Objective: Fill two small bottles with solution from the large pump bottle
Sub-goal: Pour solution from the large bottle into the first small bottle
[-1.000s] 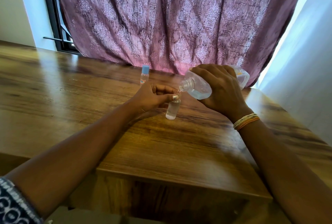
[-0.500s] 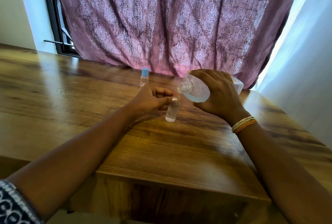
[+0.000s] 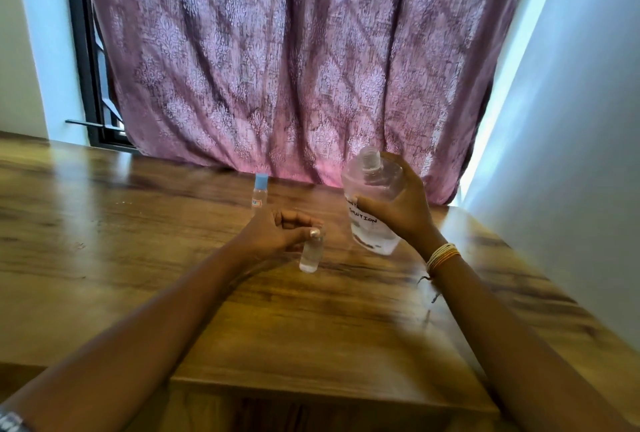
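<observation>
Left hand (image 3: 277, 234): curled nearly closed, thumb and fingertips pinching the neck of a small open bottle (image 3: 311, 253). Bottle is clear plastic, cylindrical, uncapped, standing on the worktop (image 3: 138, 258) with clear liquid inside; fill level hard to judge through blur.

Right hand (image 3: 398, 210): wrapped around the large bottle (image 3: 372, 203), thumb across the front, fingers behind. Bottle held roughly upright, tilted slightly, above the worktop and just right of the small open bottle, not touching it. Clear, rounded-shoulder plastic body, threaded open neck at top, no pump fitted. Liquid pooled in the lower part. Handwritten dark lettering on a white label; lower line reads "SOLUTION", upper line partly covered by the thumb, unreadable.

Second small bottle (image 3: 259, 191): clear, slim, with a light blue cap, standing farther back on the worktop near the curtain (image 3: 294, 68). Tiny label on it, text too small to read.

Right wrist carries thin yellow-orange bangles (image 3: 441, 255). Worktop is glossy, brown wood grain. Curtain is mauve fabric with a woven damask pattern, hanging in folds.
</observation>
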